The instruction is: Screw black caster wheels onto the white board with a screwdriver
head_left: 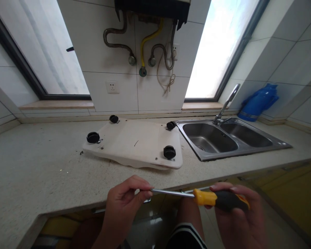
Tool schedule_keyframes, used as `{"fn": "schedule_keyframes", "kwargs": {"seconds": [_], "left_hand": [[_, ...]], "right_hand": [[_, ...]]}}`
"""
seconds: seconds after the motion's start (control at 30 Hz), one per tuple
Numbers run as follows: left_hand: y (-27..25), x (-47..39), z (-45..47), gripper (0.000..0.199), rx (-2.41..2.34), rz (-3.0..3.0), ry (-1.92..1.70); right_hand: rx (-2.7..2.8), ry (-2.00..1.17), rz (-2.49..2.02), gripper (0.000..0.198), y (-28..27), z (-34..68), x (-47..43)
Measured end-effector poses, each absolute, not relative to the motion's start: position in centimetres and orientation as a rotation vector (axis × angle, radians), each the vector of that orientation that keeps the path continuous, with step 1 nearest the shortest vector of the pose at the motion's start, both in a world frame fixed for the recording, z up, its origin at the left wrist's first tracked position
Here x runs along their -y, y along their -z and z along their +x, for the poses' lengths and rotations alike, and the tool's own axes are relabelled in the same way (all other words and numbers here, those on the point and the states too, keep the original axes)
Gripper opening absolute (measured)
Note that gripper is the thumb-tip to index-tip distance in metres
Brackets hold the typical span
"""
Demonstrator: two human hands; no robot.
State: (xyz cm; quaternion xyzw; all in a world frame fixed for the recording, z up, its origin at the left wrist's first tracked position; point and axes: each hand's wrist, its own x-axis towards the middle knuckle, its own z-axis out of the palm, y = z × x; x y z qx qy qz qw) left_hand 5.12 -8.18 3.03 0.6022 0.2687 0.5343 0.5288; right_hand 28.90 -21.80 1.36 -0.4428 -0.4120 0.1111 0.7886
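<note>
A screwdriver (204, 197) with a yellow and black handle lies level between my hands, in front of the counter edge. My right hand (241, 214) is wrapped round its handle. With thumb and fingers, my left hand (128, 199) pinches the tip of the metal shaft; whether a small part is in that pinch is hidden. Beyond them on the counter rests a white board (137, 141) with black casters facing up, such as the front right caster (169, 152) and the front left caster (93, 137).
To the right of the board is a steel double sink (209, 138) with a tap (226, 103). A blue thermos flask (259, 102) stands in the right corner. Hoses and a yellow pipe (142, 48) hang on the wall. Tiny shiny bits lie on the counter (41, 155) at left.
</note>
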Motion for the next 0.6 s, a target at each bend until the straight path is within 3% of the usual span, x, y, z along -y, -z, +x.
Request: {"fn": "schedule_keyframes", "kwargs": {"seconds": [0.1,0.2,0.27,0.47,0.6], "left_hand": [[-2.7,8.2,5.7,0.016,-0.689,1.398,-1.295],[-2.6,7.8,6.4,0.054,-0.687,1.360,-1.289],[-2.9,7.0,7.0,0.067,-0.658,1.396,-1.254],[-5.1,2.4,10.3,0.036,-0.683,1.818,-1.142],[-5.6,-1.0,12.9,0.049,-0.640,2.185,-0.851]], "right_hand": [[0.804,-0.340,-0.899,0.019,-0.9,28.7,21.3],[0.621,-0.379,-0.887,0.020,-0.6,28.7,21.0],[0.459,-0.351,-0.883,0.025,-0.7,29.3,20.8],[0.375,-0.131,-0.900,0.037,-2.0,33.3,20.0],[0.461,-0.007,-0.922,0.044,-3.1,36.3,18.4]]}}
